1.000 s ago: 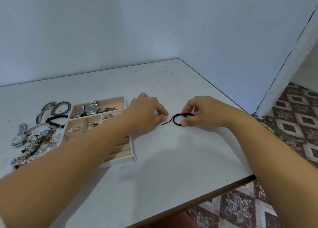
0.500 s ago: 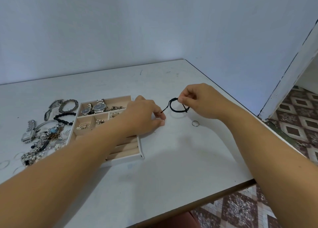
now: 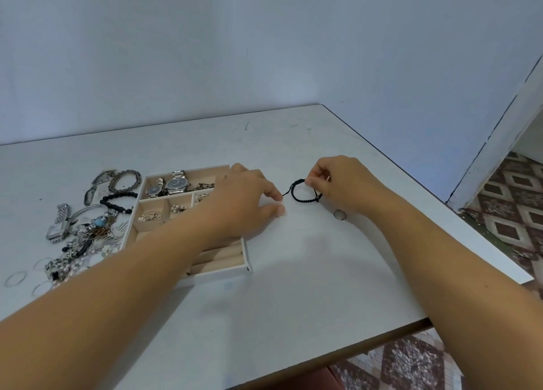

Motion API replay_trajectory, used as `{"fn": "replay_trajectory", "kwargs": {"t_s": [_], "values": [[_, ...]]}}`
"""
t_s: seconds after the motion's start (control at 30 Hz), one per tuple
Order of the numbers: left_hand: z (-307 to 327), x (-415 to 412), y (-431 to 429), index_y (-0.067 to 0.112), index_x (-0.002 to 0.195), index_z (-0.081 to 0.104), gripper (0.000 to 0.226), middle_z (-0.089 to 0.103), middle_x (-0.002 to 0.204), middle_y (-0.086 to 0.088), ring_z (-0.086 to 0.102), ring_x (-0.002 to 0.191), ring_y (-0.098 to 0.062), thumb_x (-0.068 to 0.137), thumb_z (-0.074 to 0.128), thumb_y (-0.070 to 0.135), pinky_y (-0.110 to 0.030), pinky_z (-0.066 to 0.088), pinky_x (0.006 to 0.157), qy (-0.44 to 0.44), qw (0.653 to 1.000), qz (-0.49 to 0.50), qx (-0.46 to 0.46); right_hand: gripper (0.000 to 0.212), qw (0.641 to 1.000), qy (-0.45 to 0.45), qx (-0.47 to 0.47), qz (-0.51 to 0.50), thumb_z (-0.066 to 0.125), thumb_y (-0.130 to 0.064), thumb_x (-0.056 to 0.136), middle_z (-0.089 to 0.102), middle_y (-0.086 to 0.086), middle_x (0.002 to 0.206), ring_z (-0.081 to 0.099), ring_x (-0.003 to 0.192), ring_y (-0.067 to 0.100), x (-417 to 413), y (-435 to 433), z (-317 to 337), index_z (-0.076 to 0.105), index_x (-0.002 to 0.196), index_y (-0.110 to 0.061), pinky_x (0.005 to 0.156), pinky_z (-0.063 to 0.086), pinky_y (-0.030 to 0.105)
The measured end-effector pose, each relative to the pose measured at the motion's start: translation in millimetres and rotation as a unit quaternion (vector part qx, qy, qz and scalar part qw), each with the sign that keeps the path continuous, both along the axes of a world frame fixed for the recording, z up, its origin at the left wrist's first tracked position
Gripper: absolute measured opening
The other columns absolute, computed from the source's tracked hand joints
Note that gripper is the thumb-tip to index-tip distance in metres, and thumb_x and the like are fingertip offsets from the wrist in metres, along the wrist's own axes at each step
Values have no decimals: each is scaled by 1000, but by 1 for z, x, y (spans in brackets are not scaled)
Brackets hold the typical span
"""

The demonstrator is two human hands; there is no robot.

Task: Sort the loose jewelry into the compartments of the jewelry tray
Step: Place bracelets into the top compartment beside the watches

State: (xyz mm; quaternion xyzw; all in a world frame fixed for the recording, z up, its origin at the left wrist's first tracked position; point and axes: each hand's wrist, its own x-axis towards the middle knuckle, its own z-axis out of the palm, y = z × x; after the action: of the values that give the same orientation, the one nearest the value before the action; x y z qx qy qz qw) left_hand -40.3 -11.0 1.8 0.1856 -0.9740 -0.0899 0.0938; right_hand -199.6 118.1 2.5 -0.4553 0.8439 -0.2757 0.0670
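We hold the black bracelet (image 3: pixel 302 202) just right of the tray (image 3: pixel 220 273), not in it yet.
Our right hand (image 3: pixel 338 183) pinches its top. Our left hand (image 3: pixel 246 204) is at the cord's tail; we cannot tell if it holds it. The thin cord may slip or snag. We may knock the small ring (image 3: pixel 340 214) off the table (image 3: pixel 293 286). The tray's back box holds two watches (image 3: pixel 177 183); small boxes hold tiny shiny bits (image 3: pixel 151 215).
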Motion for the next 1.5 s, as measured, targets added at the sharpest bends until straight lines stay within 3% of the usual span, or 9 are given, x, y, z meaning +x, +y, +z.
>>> {"fn": "replay_trajectory", "kwargs": {"t_s": [0.3, 0.5, 0.67, 0.8, 0.93, 1.07, 1.17, 1.37, 1.5], "values": [[17, 90, -52, 38, 112, 62, 37, 57, 110, 12, 38, 118, -19, 82, 56, 58, -43, 35, 101, 81, 992, 95, 34, 9, 990, 12, -76, 121, 58, -30, 90, 66, -7, 86, 59, 82, 10, 53, -45, 28, 64, 87, -23, 73, 47, 27], [19, 158, -102, 37, 112, 63, 33, 59, 113, 9, 42, 119, -23, 83, 59, 52, -48, 36, 102, 94, 979, 179, 25, 14, 977, -9, -95, 191, 55, -20, 92, 64, -9, 93, 58, 82, 8, 98, -97, 35, 66, 99, -26, 65, 40, 8], [13, 181, -141, 35, 113, 63, 30, 60, 117, 6, 45, 121, -25, 86, 58, 48, -48, 38, 103, 80, 971, 221, 39, 17, 972, -13, -90, 215, 57, -19, 92, 63, -6, 97, 57, 85, 8, 123, -135, 28, 68, 102, -28, 67, 38, 8], [3, 169, -162, 33, 120, 61, 30, 57, 123, 2, 34, 126, -27, 92, 53, 42, -44, 31, 103, 45, 970, 238, 23, 17, 974, -8, -101, 202, 57, -19, 91, 61, -15, 87, 55, 80, 2, 130, -149, 23, 68, 102, -27, 67, 37, 4], [-3, 149, -175, 33, 105, 69, 28, 59, 120, 1, 36, 122, -27, 90, 52, 50, -44, 32, 96, 56, 969, 238, 25, 17, 977, 9, -121, 176, 57, -21, 92, 53, -24, 77, 50, 72, -5, 128, -152, 16, 68, 103, -28, 62, 33, 8], [-5, 134, -178, 37, 92, 70, 30, 62, 105, 4, 40, 115, -25, 84, 54, 61, -40, 34, 86, 26, 963, 267, -11, 16, 975, 25, -164, 148, 58, -23, 91, 52, -29, 79, 50, 84, 0, 121, -152, 13, 67, 102, -32, 69, 31, 5], [-6, 129, -180, 33, 89, 71, 28, 61, 92, 4, 42, 113, -25, 85, 56, 57, -38, 36, 83, 21, 957, 290, -18, 15, 973, 27, -190, 125, 60, -24, 90, 56, -25, 82, 51, 86, 3, 116, -151, 12, 67, 99, -33, 70, 31, 6], [-11, 119, -182, 24, 98, 67, 29, 57, 106, -2, 42, 110, -26, 94, 46, 43, -37, 30, 79, -46, 953, 289, -80, 15, 977, 25, -174, 118, 59, -27, 91, 64, -8, 97, 54, 88, 7, 108, -151, 4, 66, 99, -37, 70, 32, 8], [-17, 119, -180, 23, 102, 60, 21, 57, 107, 1, 44, 108, -24, 99, 41, 32, -39, 28, 83, 30, 954, 295, -37, 15, 978, 21, -176, 109, 59, -26, 90, 64, -6, 96, 52, 83, 6, 105, -150, 4, 66, 99, -35, 68, 32, 7]]}}
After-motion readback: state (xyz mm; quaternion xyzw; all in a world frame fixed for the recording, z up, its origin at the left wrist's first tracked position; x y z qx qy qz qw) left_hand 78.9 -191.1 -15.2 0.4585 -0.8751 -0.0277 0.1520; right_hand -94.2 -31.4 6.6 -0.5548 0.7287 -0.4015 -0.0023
